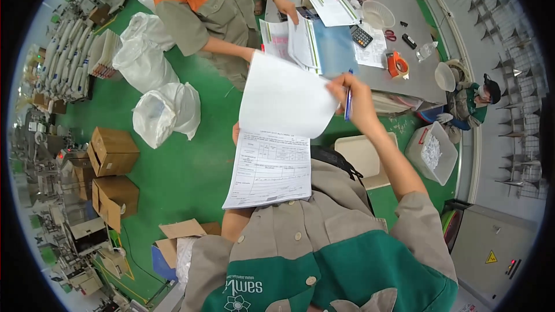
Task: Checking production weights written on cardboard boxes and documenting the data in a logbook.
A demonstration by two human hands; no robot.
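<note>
My left hand [235,133] holds a stack of printed forms [270,167] from underneath; only its fingertips show at the left edge of the paper. My right hand [354,99] grips a blue pen [348,102] and also pinches the corner of the top white sheet [286,95], which is lifted and folded back away from me. The form below it is exposed, with a printed table on it.
A grey table [425,72] ahead carries papers, a blue folder [335,49], a calculator [361,36], an orange tape dispenser [398,65] and a bowl. Another person in an orange-and-grey jacket [211,6] handles papers there. White sacks [165,112] and cardboard boxes [113,150] stand on the green floor at left.
</note>
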